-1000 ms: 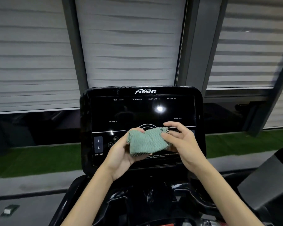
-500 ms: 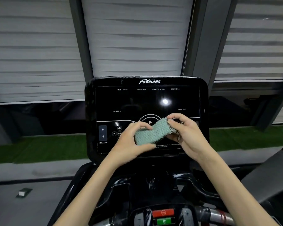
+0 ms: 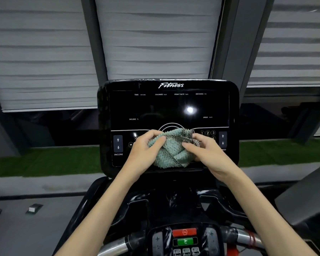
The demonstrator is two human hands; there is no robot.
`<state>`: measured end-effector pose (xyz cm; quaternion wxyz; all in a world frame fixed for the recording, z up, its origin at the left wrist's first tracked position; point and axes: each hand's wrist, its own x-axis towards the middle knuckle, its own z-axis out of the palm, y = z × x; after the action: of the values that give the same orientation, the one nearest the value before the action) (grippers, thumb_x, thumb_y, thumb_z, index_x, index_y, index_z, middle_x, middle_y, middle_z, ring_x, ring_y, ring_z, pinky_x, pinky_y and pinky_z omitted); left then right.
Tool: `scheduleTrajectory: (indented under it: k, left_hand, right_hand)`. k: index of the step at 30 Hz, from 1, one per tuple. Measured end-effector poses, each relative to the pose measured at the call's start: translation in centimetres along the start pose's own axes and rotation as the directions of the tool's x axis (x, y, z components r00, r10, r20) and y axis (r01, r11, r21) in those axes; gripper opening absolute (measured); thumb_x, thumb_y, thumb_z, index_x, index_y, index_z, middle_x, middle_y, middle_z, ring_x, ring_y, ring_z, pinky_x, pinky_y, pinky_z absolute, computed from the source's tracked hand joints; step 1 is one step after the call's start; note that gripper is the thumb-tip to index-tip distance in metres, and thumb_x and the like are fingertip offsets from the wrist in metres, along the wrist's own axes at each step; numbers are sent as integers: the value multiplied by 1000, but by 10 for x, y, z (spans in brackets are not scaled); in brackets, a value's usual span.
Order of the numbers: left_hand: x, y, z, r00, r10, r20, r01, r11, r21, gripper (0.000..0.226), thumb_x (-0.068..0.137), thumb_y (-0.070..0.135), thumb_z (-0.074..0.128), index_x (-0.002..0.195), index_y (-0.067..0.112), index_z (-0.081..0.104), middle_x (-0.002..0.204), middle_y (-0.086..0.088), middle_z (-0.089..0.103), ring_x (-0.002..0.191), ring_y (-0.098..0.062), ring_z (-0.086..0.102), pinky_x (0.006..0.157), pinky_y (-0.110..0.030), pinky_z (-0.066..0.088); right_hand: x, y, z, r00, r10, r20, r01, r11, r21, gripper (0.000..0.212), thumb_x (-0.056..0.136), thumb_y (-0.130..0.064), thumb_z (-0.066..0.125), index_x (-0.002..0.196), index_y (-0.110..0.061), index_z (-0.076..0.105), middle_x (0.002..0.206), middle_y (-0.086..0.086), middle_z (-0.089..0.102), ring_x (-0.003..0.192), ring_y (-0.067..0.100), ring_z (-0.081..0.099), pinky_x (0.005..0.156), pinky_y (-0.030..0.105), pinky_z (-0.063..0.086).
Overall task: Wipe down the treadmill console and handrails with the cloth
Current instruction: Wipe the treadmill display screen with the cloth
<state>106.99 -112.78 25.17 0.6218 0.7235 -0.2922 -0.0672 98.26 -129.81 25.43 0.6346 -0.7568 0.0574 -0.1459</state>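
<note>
A bunched teal cloth (image 3: 171,151) with a dark mesh edge is held in front of the lower half of the black treadmill console (image 3: 167,104). My left hand (image 3: 145,151) grips its left side, fingers curled over the top. On the right, my right hand (image 3: 204,151) holds the cloth with fingers folded onto its front. The cloth hides the centre buttons of the console. Chrome handrail bars (image 3: 115,247) show at the bottom, either side of a lower control panel (image 3: 185,241) with a red and a green button.
Black cup-holder recesses (image 3: 137,206) lie below the console. Grey blinds (image 3: 155,39) and window frames stand behind the treadmill, with a strip of green turf (image 3: 44,161) outside. A small white-and-green object (image 3: 33,208) lies on the grey floor at left. Another machine's dark edge (image 3: 303,198) stands at right.
The cloth went from a stretched strip to a bunched wad between both hands. The view tilted down, bringing the lower control panel and handrails into sight.
</note>
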Motion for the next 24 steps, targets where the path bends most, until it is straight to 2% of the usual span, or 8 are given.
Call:
scheduleTrajectory:
  k: [4,6,11,14,17,19,22,24]
  left_hand:
    - [-3,2,-1,998,-59,-14,57,990,-127,12,95,30,61,107,29,65,100,2,71,82,-7,71,63,-20,53]
    - [-4,3,-3,994,-103,-21,98,979,-180,16,94,33,60,109,28,64,103,1,69,78,-5,69,61,-21,52]
    - [-5,4,-11,982,-179,65,190,948,-256,26,104,29,44,107,23,69,110,0,72,96,-14,66,76,-29,52]
    - [-5,2,-20,990,-121,76,131,981,-143,20,99,19,54,103,26,72,107,3,73,106,-20,66,95,-37,49]
    - [-6,2,-27,997,-29,78,26,999,34,21,99,23,55,101,36,72,107,8,72,107,-16,64,100,-36,46]
    - [-6,3,-30,996,22,86,-31,994,103,23,100,24,52,101,37,71,110,10,69,105,-10,62,97,-33,47]
    - [-7,3,-32,996,53,78,-64,987,150,24,102,22,50,103,39,66,111,13,67,103,-12,63,93,-38,50]
    - [-9,1,-31,997,56,47,-61,992,114,24,102,20,49,103,37,65,102,8,70,94,-15,66,86,-39,53]
  right_hand:
    - [0,3,-1,998,50,38,-50,999,4,15,93,-22,60,103,-14,68,105,3,72,95,9,67,77,19,53]
    - [0,6,-1,993,96,70,-101,992,69,16,94,-25,58,100,-13,67,104,4,72,93,14,67,84,27,53]
    - [1,12,0,979,155,134,-182,958,221,30,95,-32,53,115,-12,64,114,7,69,98,26,65,92,39,51]
    - [3,12,0,965,172,199,-227,926,303,49,86,-52,50,121,-19,62,116,6,68,103,24,65,96,41,48]
    - [8,12,0,962,158,222,-232,902,363,58,85,-57,49,125,-15,59,116,9,66,104,23,64,96,40,45]
    - [10,11,0,963,118,244,-197,922,333,54,87,-53,49,121,-13,61,114,8,68,104,24,64,93,38,46]
    - [11,9,3,970,52,239,-84,989,124,28,87,-38,62,105,-17,67,102,4,71,93,19,62,91,38,44]
    - [12,11,7,966,11,259,-17,1000,19,33,78,-20,77,108,-21,63,104,7,72,94,21,66,93,37,49]
